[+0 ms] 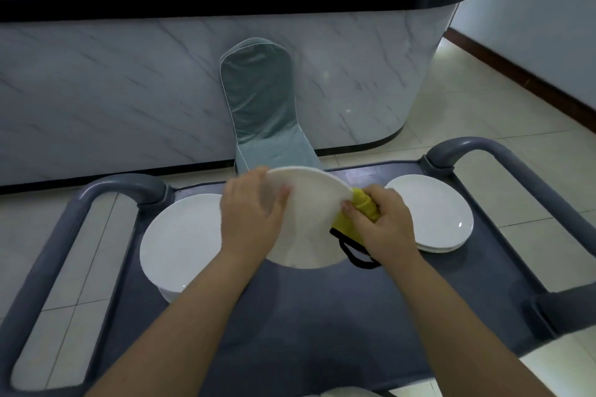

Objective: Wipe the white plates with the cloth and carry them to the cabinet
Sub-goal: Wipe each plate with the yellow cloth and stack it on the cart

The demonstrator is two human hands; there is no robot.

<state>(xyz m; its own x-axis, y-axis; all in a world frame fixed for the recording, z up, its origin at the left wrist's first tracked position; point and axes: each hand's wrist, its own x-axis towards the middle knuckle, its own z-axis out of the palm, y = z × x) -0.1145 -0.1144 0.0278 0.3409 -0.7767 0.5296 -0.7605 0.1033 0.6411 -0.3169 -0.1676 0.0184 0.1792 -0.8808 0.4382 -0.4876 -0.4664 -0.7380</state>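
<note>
Over the cart (290,316): left hand (251,219) round tilted plate (309,222); right hand (380,226) round cloth (364,206)

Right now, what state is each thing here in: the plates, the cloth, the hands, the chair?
Held plate: lifted off the cart, tilted.
Left hand: grips the held plate's left rim.
Right hand: grips the yellow cloth, against the plate's right edge.
Yellow cloth: bunched up.
Left plates: flat on the cart.
Right plates: stacked flat on the cart.
Chair: upright, fabric-covered.
</note>
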